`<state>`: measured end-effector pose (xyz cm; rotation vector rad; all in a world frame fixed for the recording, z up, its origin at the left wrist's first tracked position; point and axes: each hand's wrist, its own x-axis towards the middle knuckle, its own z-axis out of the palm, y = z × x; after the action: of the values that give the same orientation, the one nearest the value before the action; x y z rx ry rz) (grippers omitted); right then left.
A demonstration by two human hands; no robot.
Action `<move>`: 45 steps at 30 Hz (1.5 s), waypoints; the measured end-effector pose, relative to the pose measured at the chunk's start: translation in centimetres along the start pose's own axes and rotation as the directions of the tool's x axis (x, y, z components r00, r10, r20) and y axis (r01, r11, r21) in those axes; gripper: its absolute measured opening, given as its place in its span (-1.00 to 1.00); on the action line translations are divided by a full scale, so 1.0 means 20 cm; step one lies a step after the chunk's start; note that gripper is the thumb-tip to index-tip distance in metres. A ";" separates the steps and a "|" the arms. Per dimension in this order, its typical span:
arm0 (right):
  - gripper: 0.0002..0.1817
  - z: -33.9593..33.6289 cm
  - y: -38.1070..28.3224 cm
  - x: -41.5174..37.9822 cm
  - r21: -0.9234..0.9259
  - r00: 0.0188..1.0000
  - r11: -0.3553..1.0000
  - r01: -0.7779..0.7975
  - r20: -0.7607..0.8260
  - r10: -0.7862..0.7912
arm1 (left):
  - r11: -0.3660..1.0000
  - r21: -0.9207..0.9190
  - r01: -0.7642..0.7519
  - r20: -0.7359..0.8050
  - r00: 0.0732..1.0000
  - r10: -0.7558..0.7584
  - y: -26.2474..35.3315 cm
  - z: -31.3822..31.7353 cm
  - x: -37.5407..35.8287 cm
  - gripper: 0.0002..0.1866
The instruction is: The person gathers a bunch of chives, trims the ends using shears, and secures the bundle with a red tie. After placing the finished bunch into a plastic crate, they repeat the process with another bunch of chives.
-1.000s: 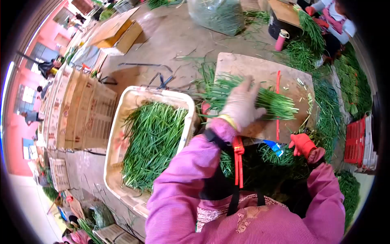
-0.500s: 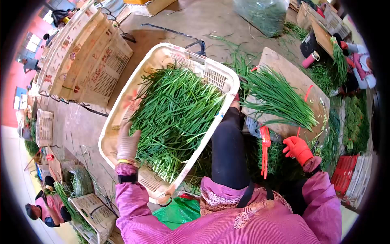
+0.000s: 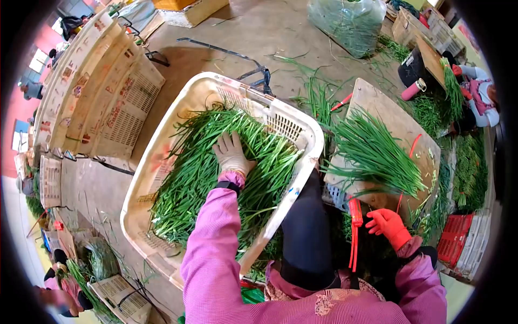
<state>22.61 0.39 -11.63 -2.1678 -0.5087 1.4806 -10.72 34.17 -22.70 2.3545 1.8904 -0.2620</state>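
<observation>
My left hand (image 3: 233, 154), in a pale glove, lies flat with fingers spread on a heap of long green chives (image 3: 186, 186). The heap fills much of a white plastic crate (image 3: 318, 135) tilted in front of me. To the right, a loose bunch of chives (image 3: 380, 154) rests on a worn board (image 3: 367, 97), a red tie strip (image 3: 415, 144) at its side. My right hand (image 3: 389, 228), gloved in red, hovers below the board with fingers apart and nothing visible in it. Red strips (image 3: 354, 237) hang just left of that hand.
Nested white crates (image 3: 121, 102) stand on the left. A plastic bag of greens (image 3: 348, 27) sits at the back. On the right are a pink bottle (image 3: 414, 89), a red crate (image 3: 456, 237) and a person (image 3: 480, 97) holding greens. Another person (image 3: 65, 286) is at lower left.
My left hand has moved from the crate's left side onto the middle of the chives. The chives in the crate have shifted leftwards and look flatter. My right hand stays near the red strips.
</observation>
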 end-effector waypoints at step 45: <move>-0.69 -0.07 -0.02 0.09 0.044 0.990 0.991 0.125 -0.064 -0.122 | 0.991 -0.028 0.129 0.054 0.990 -0.127 0.07 0.02 -0.17 0.18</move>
<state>24.55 1.43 -12.30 -2.0974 -0.5696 1.3429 -10.10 30.60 -22.54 2.1873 2.0090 -0.2994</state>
